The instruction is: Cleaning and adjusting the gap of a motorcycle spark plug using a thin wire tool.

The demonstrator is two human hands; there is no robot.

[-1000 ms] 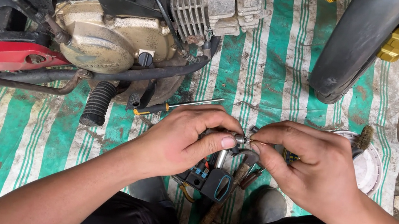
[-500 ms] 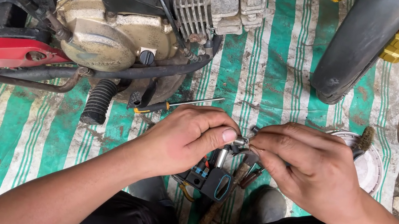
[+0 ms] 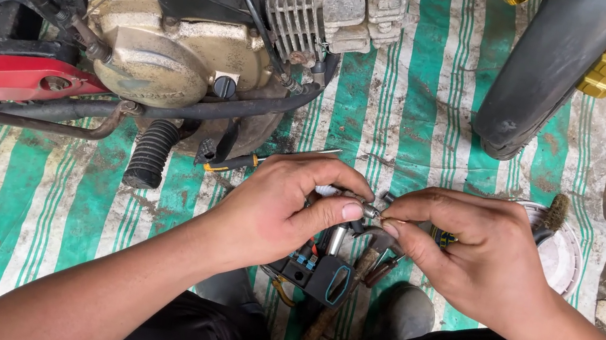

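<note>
My left hand [image 3: 287, 207] and right hand [image 3: 470, 251] meet over the striped green and white tarp [image 3: 420, 108], fingertips pinched together on a small metal part [image 3: 370, 211] held between them. The left thumb and forefinger grip its left end; the right thumb and forefinger grip its right end. What kind of part it is I cannot tell, it is too small and half covered by my fingers. Just near of the part, under my hands, lies a black connector block [image 3: 322, 276] with a blue piece on it. Far and left stands the engine [image 3: 173, 62] with its tan cover and a footpeg [image 3: 151, 153]. Far and right stands a black tyre [image 3: 550, 64]. A white round lid [image 3: 563, 259] lies right of my right hand.
</note>
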